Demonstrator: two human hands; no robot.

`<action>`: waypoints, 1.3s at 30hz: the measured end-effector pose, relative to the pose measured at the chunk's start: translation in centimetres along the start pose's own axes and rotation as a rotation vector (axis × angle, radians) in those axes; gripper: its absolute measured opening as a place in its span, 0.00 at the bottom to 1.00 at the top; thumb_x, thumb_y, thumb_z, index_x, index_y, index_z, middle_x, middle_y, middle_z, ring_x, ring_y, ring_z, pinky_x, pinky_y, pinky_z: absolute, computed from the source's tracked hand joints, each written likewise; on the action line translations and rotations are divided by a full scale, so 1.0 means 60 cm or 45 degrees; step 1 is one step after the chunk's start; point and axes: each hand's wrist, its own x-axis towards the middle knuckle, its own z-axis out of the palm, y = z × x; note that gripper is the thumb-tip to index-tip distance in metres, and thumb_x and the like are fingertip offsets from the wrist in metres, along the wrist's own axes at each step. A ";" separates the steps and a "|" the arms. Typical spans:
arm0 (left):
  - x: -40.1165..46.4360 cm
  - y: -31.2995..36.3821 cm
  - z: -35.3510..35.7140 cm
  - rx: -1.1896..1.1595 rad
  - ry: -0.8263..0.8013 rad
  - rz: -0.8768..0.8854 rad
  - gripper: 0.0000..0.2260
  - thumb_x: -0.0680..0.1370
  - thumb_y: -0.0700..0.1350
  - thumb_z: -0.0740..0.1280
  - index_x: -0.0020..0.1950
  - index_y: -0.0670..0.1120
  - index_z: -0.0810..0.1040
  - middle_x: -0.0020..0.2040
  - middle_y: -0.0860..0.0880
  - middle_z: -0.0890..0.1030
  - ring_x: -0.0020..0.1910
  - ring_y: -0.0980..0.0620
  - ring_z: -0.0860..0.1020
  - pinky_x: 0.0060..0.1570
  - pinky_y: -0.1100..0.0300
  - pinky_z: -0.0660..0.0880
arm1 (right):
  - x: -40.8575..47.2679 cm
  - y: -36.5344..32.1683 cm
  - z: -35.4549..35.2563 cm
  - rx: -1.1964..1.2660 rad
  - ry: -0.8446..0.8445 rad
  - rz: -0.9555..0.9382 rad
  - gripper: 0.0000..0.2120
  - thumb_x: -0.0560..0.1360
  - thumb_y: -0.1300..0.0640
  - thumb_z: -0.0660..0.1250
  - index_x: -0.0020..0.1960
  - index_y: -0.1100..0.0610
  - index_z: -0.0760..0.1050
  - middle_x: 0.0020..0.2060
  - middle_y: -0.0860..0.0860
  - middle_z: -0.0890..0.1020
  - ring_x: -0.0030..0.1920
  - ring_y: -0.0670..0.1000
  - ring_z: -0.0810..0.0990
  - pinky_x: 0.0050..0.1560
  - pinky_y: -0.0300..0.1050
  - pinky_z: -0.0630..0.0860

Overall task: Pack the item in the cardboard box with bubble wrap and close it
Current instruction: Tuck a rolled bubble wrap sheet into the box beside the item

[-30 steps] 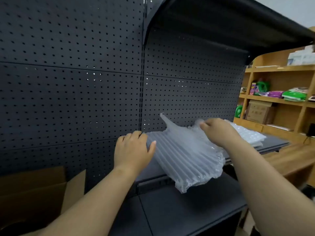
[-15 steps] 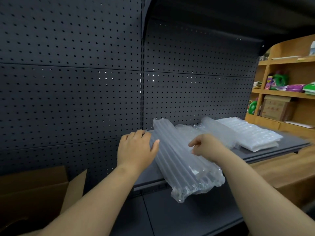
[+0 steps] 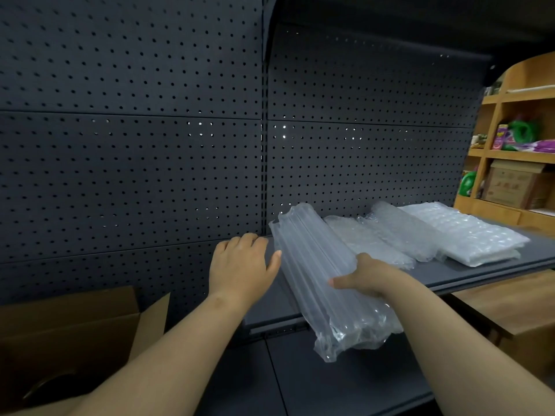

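On dark shelf (image 3: 450, 277), clear ribbed air-column wrap (image 3: 315, 265) (folded), R hand (image 3: 372, 277) gripping

Wrap piles (image 3: 420, 235) (right) crowding shelf (image 3: 495, 265)

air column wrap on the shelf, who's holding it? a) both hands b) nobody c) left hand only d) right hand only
d: the right hand curls round the air column wrap from its right side, while the left hand rests open on the shelf beside it, thumb near the wrap's edge but not gripping it.
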 end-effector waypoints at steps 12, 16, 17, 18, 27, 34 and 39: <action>-0.017 -0.052 -0.051 -0.058 0.246 -0.058 0.22 0.80 0.57 0.54 0.71 0.48 0.68 0.69 0.49 0.72 0.68 0.50 0.70 0.68 0.52 0.62 | -0.048 -0.044 -0.011 0.181 0.193 -0.397 0.45 0.63 0.52 0.80 0.71 0.52 0.56 0.56 0.51 0.75 0.53 0.54 0.74 0.52 0.48 0.73; -0.038 -0.089 -0.101 -0.050 0.407 -0.046 0.29 0.78 0.60 0.53 0.74 0.46 0.61 0.73 0.44 0.65 0.73 0.46 0.63 0.71 0.50 0.59 | -0.082 -0.096 -0.009 -0.168 0.372 -0.661 0.46 0.62 0.46 0.79 0.70 0.44 0.53 0.54 0.52 0.75 0.49 0.55 0.77 0.49 0.52 0.78; -0.044 -0.103 -0.115 -0.026 0.415 -0.033 0.31 0.77 0.62 0.52 0.75 0.46 0.59 0.75 0.43 0.62 0.74 0.45 0.61 0.72 0.49 0.57 | -0.090 -0.111 -0.007 -0.279 0.390 -0.721 0.48 0.63 0.45 0.78 0.72 0.43 0.51 0.53 0.52 0.76 0.48 0.54 0.77 0.49 0.52 0.79; -0.050 -0.117 -0.128 -0.011 0.414 -0.020 0.32 0.77 0.63 0.53 0.76 0.46 0.56 0.76 0.43 0.59 0.75 0.45 0.58 0.73 0.49 0.54 | -0.099 -0.125 -0.004 -0.392 0.403 -0.783 0.49 0.63 0.44 0.78 0.73 0.42 0.49 0.53 0.51 0.77 0.49 0.54 0.78 0.48 0.52 0.79; -0.098 -0.293 -0.200 0.276 0.061 -0.003 0.43 0.68 0.74 0.45 0.77 0.52 0.52 0.77 0.50 0.60 0.76 0.51 0.56 0.75 0.52 0.45 | -0.144 -0.245 0.069 -0.831 0.613 -1.228 0.49 0.67 0.43 0.74 0.75 0.40 0.42 0.55 0.50 0.74 0.51 0.53 0.77 0.45 0.48 0.77; -0.120 -0.439 -0.224 0.391 -0.295 -0.058 0.33 0.70 0.68 0.64 0.71 0.58 0.63 0.65 0.56 0.75 0.62 0.53 0.73 0.67 0.54 0.61 | -0.144 -0.342 0.151 -0.933 0.759 -1.463 0.44 0.73 0.48 0.68 0.76 0.41 0.40 0.58 0.51 0.72 0.54 0.53 0.75 0.48 0.45 0.73; -0.120 -0.552 -0.215 0.337 -0.433 -0.132 0.28 0.66 0.65 0.70 0.62 0.55 0.70 0.50 0.56 0.77 0.47 0.53 0.75 0.46 0.57 0.72 | -0.128 -0.423 0.220 -0.955 0.765 -1.454 0.45 0.74 0.45 0.68 0.76 0.41 0.38 0.60 0.51 0.72 0.57 0.53 0.73 0.51 0.44 0.69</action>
